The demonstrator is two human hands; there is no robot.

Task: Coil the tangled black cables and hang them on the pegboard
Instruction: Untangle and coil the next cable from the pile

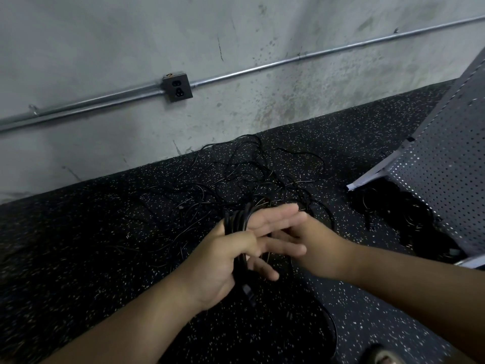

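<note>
A tangle of thin black cables [249,174] lies spread on the speckled black floor near the wall. My left hand [231,261] has its fingers stretched out, and a coil of black cable [237,222] is wound round the palm, with the thumb lying over it. A plug [248,291] hangs below that hand. My right hand [319,241] sits just behind the left fingers. Its fingers are curled on a strand, and the fingertips are partly hidden. The grey pegboard [446,166] leans at the right.
A dark heap of more black cable [393,214] lies on the floor under the pegboard's lower edge. On the concrete wall are a socket box [177,88] and a metal conduit [315,55]. A shoe tip [380,355] shows at the bottom edge.
</note>
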